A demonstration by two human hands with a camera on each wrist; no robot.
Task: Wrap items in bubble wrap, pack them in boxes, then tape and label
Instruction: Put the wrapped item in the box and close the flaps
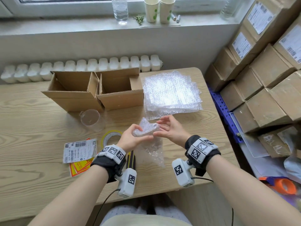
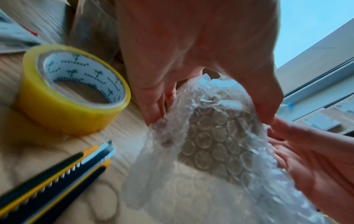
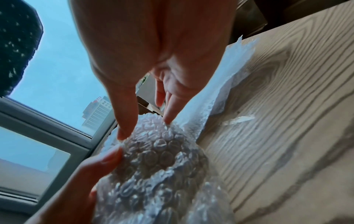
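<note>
A bundle of bubble wrap (image 1: 146, 130) is held just above the wooden table (image 1: 32, 128), its loose tail trailing toward me. What it wraps is hidden. My left hand (image 1: 140, 132) curls round the bundle from the left, thumb and fingers clasping its upper end (image 2: 214, 144). My right hand (image 1: 158, 128) is at its right side with fairly straight fingers. Its thumb and fingertips (image 3: 168, 119) touch the top of the bundle (image 3: 159, 159). A clear plastic cup (image 1: 92, 119) stands unwrapped to the left.
Two open cardboard boxes (image 1: 73, 95) (image 1: 120, 98) stand at the back, with a stack of bubble wrap sheets (image 1: 172, 90) to their right. A yellow tape roll (image 2: 72, 91), a utility knife (image 2: 57, 174) and labels (image 1: 79, 150) lie near my left wrist. Sealed boxes (image 1: 268, 79) are piled at the right.
</note>
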